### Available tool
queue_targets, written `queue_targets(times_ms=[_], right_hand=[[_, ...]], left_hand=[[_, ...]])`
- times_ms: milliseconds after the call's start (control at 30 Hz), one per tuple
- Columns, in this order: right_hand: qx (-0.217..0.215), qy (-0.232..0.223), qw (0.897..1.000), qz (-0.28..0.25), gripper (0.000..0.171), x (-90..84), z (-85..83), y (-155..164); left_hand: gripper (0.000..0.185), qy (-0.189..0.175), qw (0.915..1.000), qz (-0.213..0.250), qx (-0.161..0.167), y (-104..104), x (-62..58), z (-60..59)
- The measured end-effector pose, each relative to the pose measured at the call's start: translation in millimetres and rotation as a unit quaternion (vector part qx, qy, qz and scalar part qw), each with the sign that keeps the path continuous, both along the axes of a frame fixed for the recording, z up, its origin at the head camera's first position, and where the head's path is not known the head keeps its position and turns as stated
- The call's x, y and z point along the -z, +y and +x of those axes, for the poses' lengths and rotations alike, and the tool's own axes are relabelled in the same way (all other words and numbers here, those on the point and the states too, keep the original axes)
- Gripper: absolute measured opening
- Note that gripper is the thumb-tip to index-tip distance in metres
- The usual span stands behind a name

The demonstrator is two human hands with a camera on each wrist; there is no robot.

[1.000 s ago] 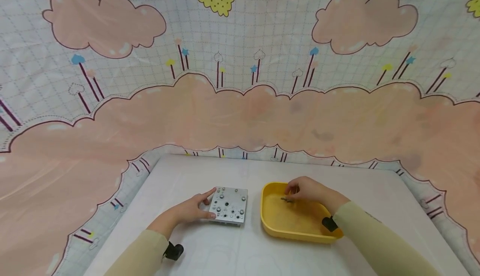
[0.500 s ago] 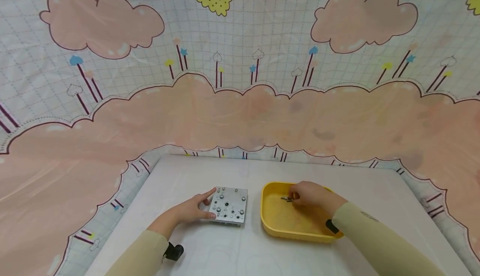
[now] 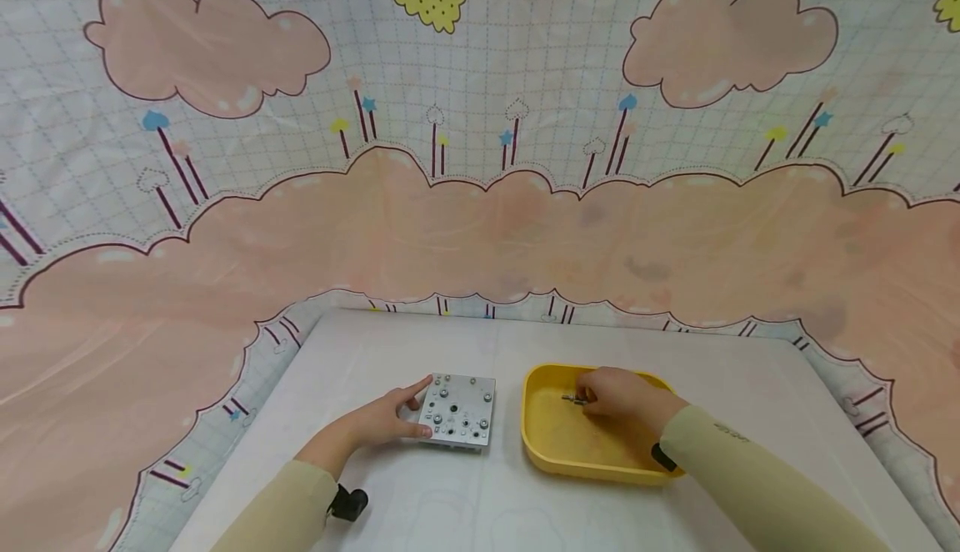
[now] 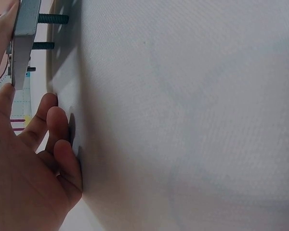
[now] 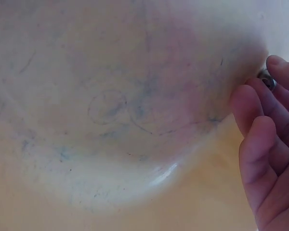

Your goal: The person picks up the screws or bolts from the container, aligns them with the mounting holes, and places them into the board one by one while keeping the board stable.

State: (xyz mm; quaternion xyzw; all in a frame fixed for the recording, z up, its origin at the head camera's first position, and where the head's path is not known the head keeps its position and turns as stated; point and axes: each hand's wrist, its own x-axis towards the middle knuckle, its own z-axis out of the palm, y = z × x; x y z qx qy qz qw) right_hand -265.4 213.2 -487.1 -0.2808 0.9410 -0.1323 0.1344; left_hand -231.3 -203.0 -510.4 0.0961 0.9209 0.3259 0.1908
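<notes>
A square silver metal plate [image 3: 459, 412] with holes and several screw heads lies on the white table. My left hand [image 3: 371, 420] grips its left side, with thumb and index finger at two corners. In the left wrist view, threaded screws [image 4: 53, 19] stick out of the plate's underside. My right hand [image 3: 622, 393] is down inside the yellow tray [image 3: 528, 427]. Its thumb and fingers pinch a small screw, whose round socket head [image 5: 266, 80] shows in the right wrist view. Small metal screws [image 3: 573, 399] show by the fingertips; whether one is the held screw, I cannot tell.
The yellow tray stands right of the plate, with a strip of white table [image 3: 502, 485] between them. Its raised rim surrounds the right hand. A patterned cloth [image 3: 480, 235] hangs behind the table's back edge. Each wrist wears a black strap mount [image 3: 347, 503].
My right hand has shifted slightly to the right within the tray, its fingers drawing closer together around a screw. The left hand and the plate have stayed in place.
</notes>
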Motion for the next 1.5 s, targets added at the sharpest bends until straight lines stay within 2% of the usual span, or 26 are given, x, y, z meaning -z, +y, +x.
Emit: queue_targets(times_ms=[533,733,933,1233,1500], right_hand=[[0.015,-0.022,1.0,-0.01,0.011,-1.5,2.9,-0.4],[0.032,-0.018,0.999,0.001,0.01,1.3,2.6,0.3],[0.052,-0.04,0.998,-0.006,0.011,1.5,4.3,-0.3],[0.073,-0.085,0.992,-0.059,0.011,-0.4,1.6,-2.3],[0.085,-0.141,0.977,-0.136,0.009,-6.5,3.7,-3.9]], left_hand=[[0.097,0.001,1.0,-0.005,-0.006,1.2,-1.9,2.0],[0.097,0.0,1.0,-0.006,-0.007,1.0,-2.4,2.0],[0.098,0.001,0.9999,-0.009,-0.006,1.3,-1.4,1.0],[0.097,0.001,0.9999,-0.012,-0.007,0.7,-1.8,1.6],[0.098,0.002,0.9999,-0.009,-0.006,1.1,-2.1,1.2]])
